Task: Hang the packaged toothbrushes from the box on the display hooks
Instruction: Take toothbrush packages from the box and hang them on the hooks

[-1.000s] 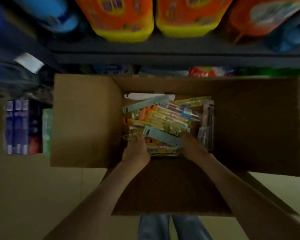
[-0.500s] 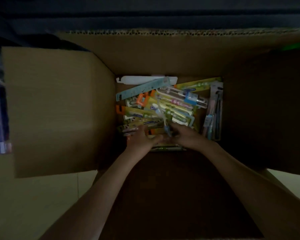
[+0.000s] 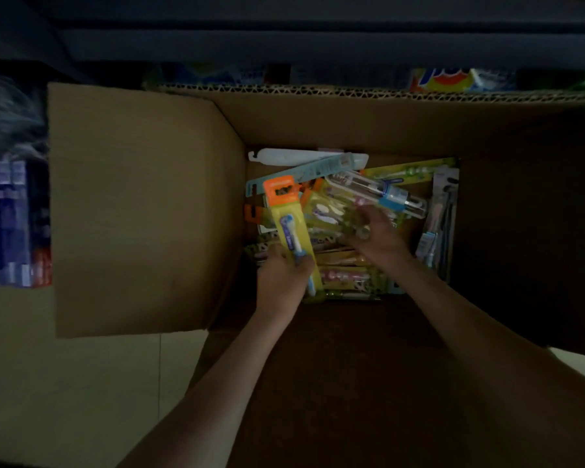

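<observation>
Far left: blue cartons [image 3: 7, 224] stacked on a shelf, with the tiled floor [image 3: 81, 383] below. Cardboard box [image 3: 318, 123] is open, left flap [image 3: 142, 211] folded out flat. Left hand [image 3: 281, 282] is inside the box, fingers and thumb wrapped round the lower end of a yellow toothbrush pack [image 3: 286, 217]. Orange hang tab points away, blue brush visible, pack sits over the pile's left edge. Pile of toothbrush packs [image 3: 348, 268] lies loose on the box bottom, mixed directions. Right hand [image 3: 375, 231] is on top of the pile mid-box, just beside a clear tube pack [image 3: 379, 194]. Its fingers are motion-blurred, can't tell if they grip anything. Grey packs [image 3: 443, 217] stand on edge at the right wall. Dim light.
</observation>
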`<state>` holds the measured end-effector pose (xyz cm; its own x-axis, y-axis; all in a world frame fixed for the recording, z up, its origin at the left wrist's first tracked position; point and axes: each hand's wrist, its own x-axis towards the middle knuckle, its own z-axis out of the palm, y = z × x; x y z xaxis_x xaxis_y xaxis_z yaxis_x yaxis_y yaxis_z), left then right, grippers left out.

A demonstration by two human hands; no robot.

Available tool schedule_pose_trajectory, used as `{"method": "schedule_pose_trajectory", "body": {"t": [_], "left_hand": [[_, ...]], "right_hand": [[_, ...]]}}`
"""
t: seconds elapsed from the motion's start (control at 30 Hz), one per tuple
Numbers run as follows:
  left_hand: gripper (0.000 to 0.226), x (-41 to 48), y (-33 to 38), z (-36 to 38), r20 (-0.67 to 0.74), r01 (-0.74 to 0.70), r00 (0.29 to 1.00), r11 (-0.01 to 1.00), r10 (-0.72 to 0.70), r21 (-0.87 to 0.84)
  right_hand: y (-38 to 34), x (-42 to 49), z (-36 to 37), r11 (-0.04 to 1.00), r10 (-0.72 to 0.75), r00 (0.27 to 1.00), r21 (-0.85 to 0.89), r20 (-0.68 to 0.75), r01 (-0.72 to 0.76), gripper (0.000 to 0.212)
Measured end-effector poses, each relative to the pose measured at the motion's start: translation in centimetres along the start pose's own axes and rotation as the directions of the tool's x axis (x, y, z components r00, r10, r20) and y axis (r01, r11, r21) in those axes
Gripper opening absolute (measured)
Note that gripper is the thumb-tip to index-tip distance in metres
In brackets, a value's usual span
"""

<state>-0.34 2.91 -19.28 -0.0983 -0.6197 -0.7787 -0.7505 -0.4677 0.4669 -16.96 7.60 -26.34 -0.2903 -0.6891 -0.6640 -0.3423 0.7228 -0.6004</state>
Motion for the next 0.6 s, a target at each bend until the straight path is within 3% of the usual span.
{"method": "schedule_pose_trajectory", "body": {"t": [0.03,0.1,0.2,0.43,0.6], "left_hand": [[0.017,0.1,-0.3,0.0,-0.016,0.016,1.0,1.0,-0.016,-0.021],[0.02,0.3,-0.9,-0.1,-0.05,0.038,0.998,0.999,-0.04,-0.038],[0.021,0.7,-1.4,-0.1,-0.093,0.059,0.993,0.995,-0.066,-0.074],[0.017,-1.3,0.5,-0.6,-0.097,0.016,0.995,0.995,-0.026,-0.102],[0.02,-6.0,4.9,-2.2,0.027,0.0,1.0,0.998,0.002,-0.063]], "right_hand": [[1.0,0.9,0.3,0.988,-0.01,0.999,-0.153,-0.037,0.004,0.076],[2.1,1.8,0.8,0.927,0.046,0.998,-0.375,0.05,-0.024,0.095],[2.1,2.4,2.1,0.786,0.046,0.998,-0.618,0.039,-0.013,0.101],[1.6,-0.2,-0.8,0.802,0.056,0.991,-0.596,0.119,0.027,0.051],[-2.2,-6.9,-6.8,0.934,0.085,0.987,-0.355,0.137,-0.031,0.037]]}}
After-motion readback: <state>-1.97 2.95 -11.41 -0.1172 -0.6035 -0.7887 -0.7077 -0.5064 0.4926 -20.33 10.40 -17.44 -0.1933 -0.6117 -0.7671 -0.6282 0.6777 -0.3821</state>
